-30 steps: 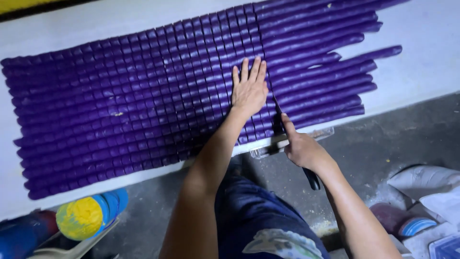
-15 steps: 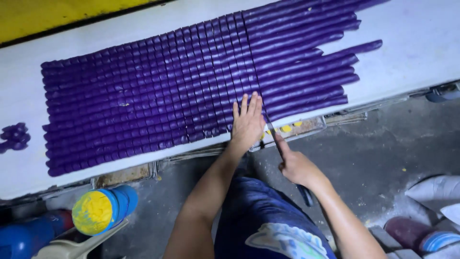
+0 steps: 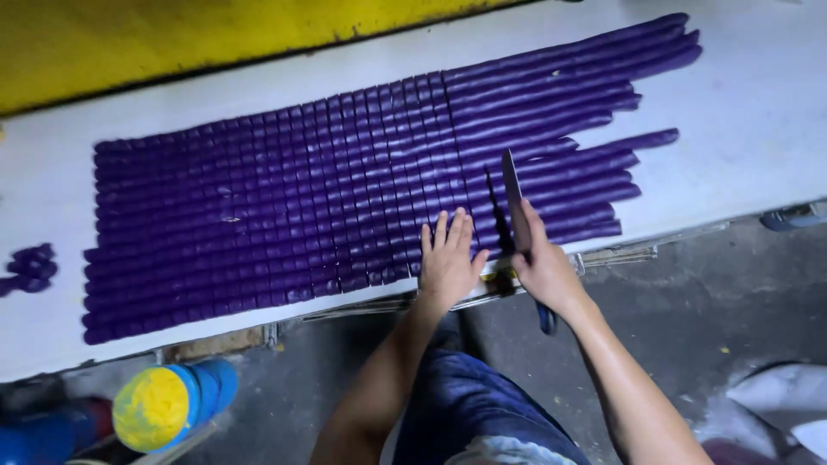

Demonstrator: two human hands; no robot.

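My right hand (image 3: pixel 544 269) has a closed grip on the knife (image 3: pixel 515 202), blade over the purple ropes (image 3: pixel 551 146). My left hand (image 3: pixel 448 258) lies flat on the cut pieces (image 3: pixel 258 207). They look soft, sticky; press lightly on the worktop (image 3: pixel 749 112).

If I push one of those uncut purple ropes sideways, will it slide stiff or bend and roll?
Probably bends: the uncut purple ropes are long, thin and look soft like dough. Being round, one may roll on the white table. The knife has cut neighbours into small pieces, so they likely break easily.

Bare forearms, no sleeves; dark blue denim trousers (image 3: pixel 469 405).
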